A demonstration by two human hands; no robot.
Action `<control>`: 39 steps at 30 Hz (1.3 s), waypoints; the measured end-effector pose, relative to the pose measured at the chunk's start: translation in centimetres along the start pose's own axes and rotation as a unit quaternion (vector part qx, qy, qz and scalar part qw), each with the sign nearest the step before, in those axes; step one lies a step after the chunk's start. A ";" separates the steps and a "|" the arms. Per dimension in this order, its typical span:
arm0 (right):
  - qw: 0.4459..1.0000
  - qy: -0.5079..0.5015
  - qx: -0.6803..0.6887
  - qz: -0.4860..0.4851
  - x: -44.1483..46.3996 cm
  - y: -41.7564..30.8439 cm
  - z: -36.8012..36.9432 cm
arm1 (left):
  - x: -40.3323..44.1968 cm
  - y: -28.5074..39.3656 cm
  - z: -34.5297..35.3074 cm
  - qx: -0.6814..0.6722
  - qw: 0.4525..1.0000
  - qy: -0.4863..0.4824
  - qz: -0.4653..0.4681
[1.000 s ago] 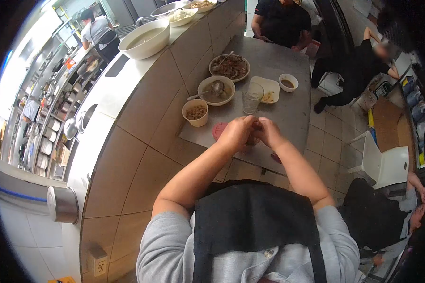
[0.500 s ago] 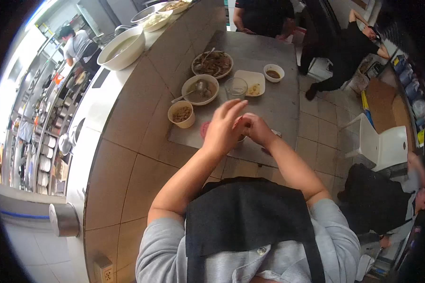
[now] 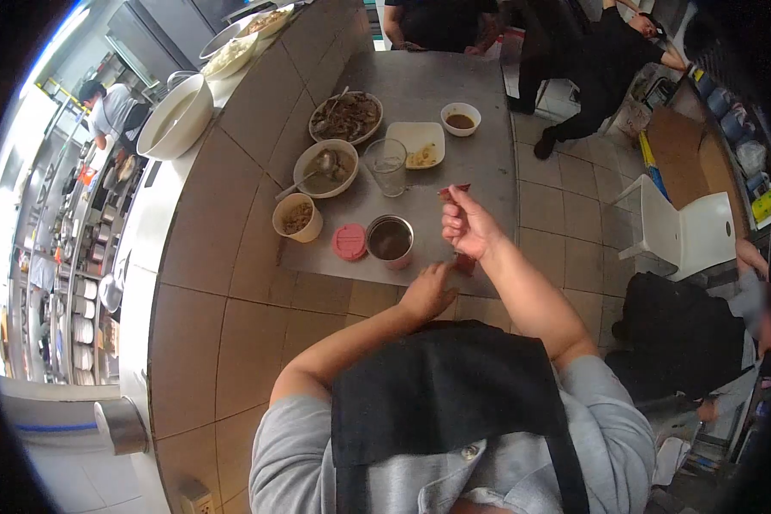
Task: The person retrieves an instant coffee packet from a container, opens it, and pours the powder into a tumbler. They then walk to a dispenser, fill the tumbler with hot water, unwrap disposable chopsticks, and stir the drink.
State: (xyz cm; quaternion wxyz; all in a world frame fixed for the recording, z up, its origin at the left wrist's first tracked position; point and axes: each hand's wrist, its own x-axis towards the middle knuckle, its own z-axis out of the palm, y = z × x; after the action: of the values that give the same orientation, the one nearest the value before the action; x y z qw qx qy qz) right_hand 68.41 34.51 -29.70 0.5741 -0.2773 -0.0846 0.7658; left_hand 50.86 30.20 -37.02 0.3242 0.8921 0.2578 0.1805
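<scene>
My right hand (image 3: 471,227) is closed, its thumb and fingers pinching a small dark-red packet (image 3: 454,190) above the table. My left hand (image 3: 430,293) rests low by the table's near edge, fingers loosely bent, with nothing visible in it. Another small red piece (image 3: 464,263) lies just beyond its fingertips. To the left of my right hand stands an uncovered tumbler (image 3: 391,242) with dark liquid inside. Its neighbour on the left is a pink lid (image 3: 349,242), lying flat. Behind the tumbler is a clear drinking glass (image 3: 387,168).
On the metal table (image 3: 475,81) are a bowl of soup with a ladle (image 3: 327,169), a meat dish (image 3: 345,117), a paper cup of food (image 3: 298,218), a square plate (image 3: 417,141) and a sauce bowl (image 3: 461,118). A tiled counter (image 3: 231,231) borders the left. People stand around; a white chair (image 3: 694,227) is right.
My hands have come apart. The right moved slightly right, holding up the red packet; the left dropped to the table's near edge. The tumbler and pink lid are now uncovered to view.
</scene>
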 end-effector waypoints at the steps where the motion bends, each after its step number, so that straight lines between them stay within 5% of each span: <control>1: 1.000 0.014 0.000 -0.008 -0.7 -0.6 -0.3 | 1.6 -0.4 0.5 -0.009 0.995 -0.005 -0.095; 2: 1.000 0.016 0.000 -0.008 -1.2 -1.1 -1.4 | 2.9 -0.8 1.1 -0.018 0.982 -0.011 -0.189; 5: 0.997 0.061 -0.006 -0.043 -3.2 -2.4 -4.3 | 5.8 -1.1 2.5 0.004 0.963 0.070 -0.259; 15: 0.973 0.187 -0.105 -0.088 -8.3 -2.3 -10.2 | 10.5 0.4 2.7 0.089 0.941 -0.067 -0.320; 20: 0.967 0.161 -0.151 -0.128 -9.4 -2.8 -7.8 | 7.9 -0.4 2.9 -0.007 0.980 0.111 -0.167; 26: 0.959 0.087 -0.227 -0.145 -9.9 -2.2 -4.1 | 4.5 1.2 0.6 -0.062 0.980 0.191 -0.004; 31: 0.907 0.064 -0.323 -0.262 -9.2 0.8 -1.9 | 2.9 1.7 -0.7 -0.062 0.984 0.169 -0.008; 39: 0.866 0.048 -0.448 -0.218 -8.7 2.4 -2.0 | 1.9 1.8 -1.5 -0.051 0.983 0.174 0.027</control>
State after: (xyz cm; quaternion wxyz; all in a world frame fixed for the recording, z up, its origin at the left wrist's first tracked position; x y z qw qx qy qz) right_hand 69.09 25.26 -29.63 0.5436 -0.5157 -0.4495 0.4863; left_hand 52.27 30.79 -34.45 0.3141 0.8360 0.2768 0.3548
